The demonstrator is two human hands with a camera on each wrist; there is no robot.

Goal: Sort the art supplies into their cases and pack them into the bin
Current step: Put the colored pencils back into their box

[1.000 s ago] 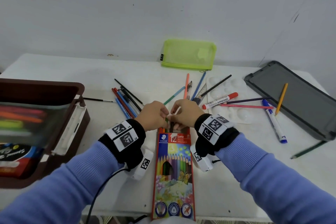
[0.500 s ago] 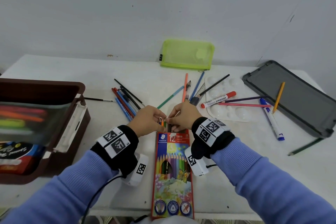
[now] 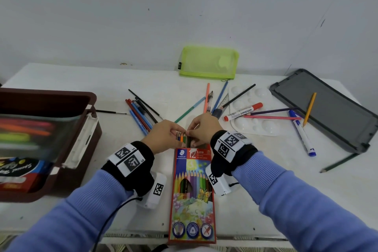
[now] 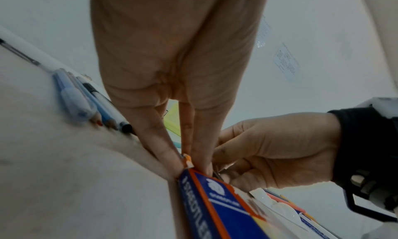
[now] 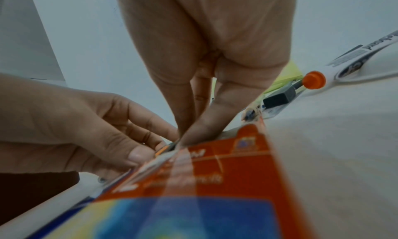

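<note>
A red coloured-pencil box [image 3: 192, 190] lies flat near the table's front edge, its open mouth facing away from me. Several coloured pencils [image 3: 182, 138] stick a little way out of that mouth. My left hand [image 3: 180, 132] pinches the pencil ends from the left, and my right hand [image 3: 190, 133] pinches them from the right, so the fingertips nearly meet. In the left wrist view, my left hand's fingers [image 4: 163, 150] close on an orange pencil end [image 4: 186, 159] at the box [image 4: 217, 202]. My right thumb [image 5: 200, 128] presses at the box edge [image 5: 232, 150].
A brown bin [image 3: 90, 98] with cases inside stands at the left. Loose pens [image 3: 141, 114] lie just beyond my left hand. A white palette [image 3: 253, 127], a red whiteboard marker [image 3: 243, 111] and a blue marker [image 3: 302, 134] lie right. A green pouch [image 3: 208, 64] and grey lid [image 3: 331, 112] sit behind.
Both hands have stayed at the box mouth. Their fingers have shifted apart a little, so the pencil ends now show between them.
</note>
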